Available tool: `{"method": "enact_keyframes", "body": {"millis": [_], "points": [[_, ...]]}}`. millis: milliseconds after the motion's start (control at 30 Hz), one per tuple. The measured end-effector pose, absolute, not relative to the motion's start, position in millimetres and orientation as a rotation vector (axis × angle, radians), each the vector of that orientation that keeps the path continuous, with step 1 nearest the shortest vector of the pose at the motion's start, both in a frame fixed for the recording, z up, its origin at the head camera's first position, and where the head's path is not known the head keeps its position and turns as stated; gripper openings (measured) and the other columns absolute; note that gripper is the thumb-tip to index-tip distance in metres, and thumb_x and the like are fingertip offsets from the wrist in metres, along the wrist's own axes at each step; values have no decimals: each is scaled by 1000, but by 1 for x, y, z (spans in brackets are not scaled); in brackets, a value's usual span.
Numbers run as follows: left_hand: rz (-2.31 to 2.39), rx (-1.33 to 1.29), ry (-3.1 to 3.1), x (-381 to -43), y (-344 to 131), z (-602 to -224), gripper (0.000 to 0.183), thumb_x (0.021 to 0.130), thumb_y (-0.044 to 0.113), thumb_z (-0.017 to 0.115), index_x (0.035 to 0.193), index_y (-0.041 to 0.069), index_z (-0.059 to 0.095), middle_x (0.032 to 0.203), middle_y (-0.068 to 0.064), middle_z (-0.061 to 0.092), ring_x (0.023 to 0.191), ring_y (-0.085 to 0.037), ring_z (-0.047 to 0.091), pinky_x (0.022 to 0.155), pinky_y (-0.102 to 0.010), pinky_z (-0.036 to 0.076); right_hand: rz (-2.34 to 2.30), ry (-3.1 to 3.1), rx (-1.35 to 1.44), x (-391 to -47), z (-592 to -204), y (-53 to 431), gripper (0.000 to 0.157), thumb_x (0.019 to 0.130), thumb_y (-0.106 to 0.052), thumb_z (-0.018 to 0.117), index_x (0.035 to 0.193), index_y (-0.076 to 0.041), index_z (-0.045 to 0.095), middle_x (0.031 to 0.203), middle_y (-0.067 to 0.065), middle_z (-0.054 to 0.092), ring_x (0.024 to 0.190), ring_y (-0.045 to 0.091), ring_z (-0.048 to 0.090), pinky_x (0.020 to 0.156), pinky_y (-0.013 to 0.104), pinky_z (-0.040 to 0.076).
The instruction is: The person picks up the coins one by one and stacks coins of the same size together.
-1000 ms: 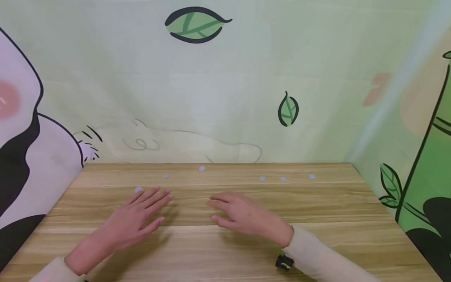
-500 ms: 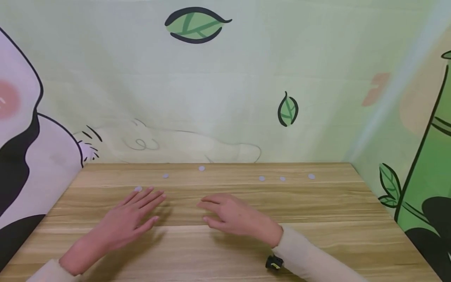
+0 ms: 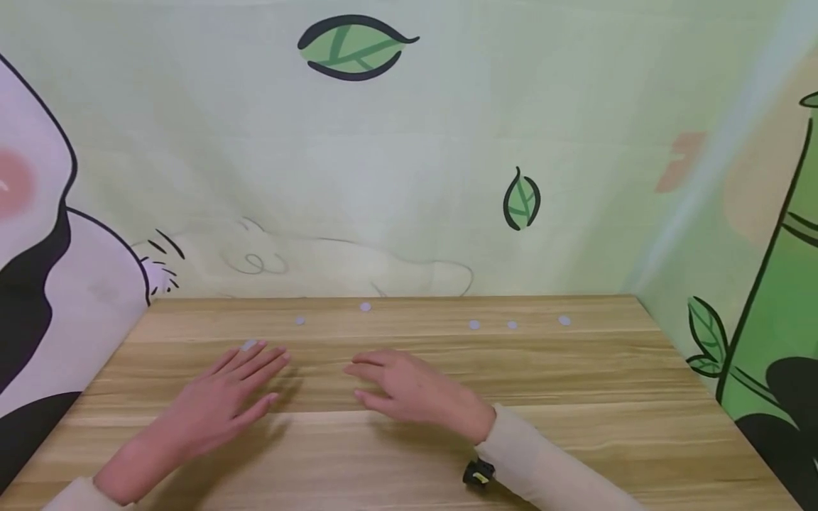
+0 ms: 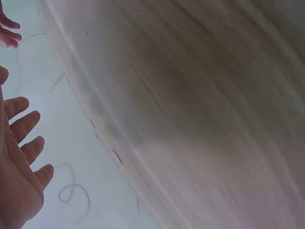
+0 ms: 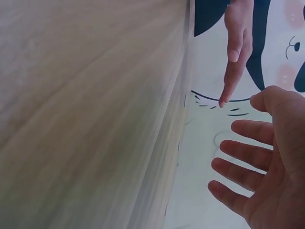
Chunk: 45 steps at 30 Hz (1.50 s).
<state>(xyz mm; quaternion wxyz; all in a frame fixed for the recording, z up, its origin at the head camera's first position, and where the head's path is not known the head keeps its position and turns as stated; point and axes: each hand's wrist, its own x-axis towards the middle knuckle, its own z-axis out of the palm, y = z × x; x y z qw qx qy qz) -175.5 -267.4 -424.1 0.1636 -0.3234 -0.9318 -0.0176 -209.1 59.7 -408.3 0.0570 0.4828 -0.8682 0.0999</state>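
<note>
Both hands hover over the wooden table (image 3: 358, 461), backs up, apart from each other and from the surface below. The left hand (image 3: 219, 399) is wide, fingers straight and slightly spread, holding nothing; the right hand (image 3: 409, 387) is relaxed, its thumb set away from its fingers, and it also holds nothing. The nearest pale dot (image 3: 248, 345) lies on the table, partly covered by the left fingertips in the head view; five other dots (image 3: 473, 325) lie nearer the far edge. For steady work, level wrists and loose fingers seem best, with room left between the two hands. The dot looks flat, so a fingertip at its rim would probably serve better than a broad grasp. Whether it is stuck down cannot be told.
</note>
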Motion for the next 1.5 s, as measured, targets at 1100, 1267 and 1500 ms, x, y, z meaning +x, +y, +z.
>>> {"method": "enact_keyframes", "body": {"millis": [1100, 1267, 1500], "points": [[-80, -821, -2731, -173, -293, -426, 59, 101, 40, 60, 153, 15, 47, 157, -10, 44, 144, -36, 39, 119, -24, -8, 299, -2622, 1468, -221, -412, 40, 44, 106, -34, 52, 143, -11, 58, 143, 11, 59, 132, 22, 56, 111, 33, 42], [-120, -800, -2762, -172, -298, -425, 59, 102, 39, 59, 154, 15, 45, 159, -10, 42, 143, -41, 39, 122, -28, -3, 330, -2639, 1456, -223, -412, 33, 44, 107, -35, 51, 142, -11, 59, 144, 10, 58, 133, 22, 55, 112, 33, 41], [-172, -768, -2788, -176, -310, -428, 58, 102, 36, 61, 153, 12, 46, 156, -13, 44, 140, -44, 40, 124, -42, 16, 348, -2671, 1433, -226, -413, 22, 43, 107, -37, 49, 141, -12, 60, 144, 8, 59, 133, 20, 54, 112, 31, 40]]}}
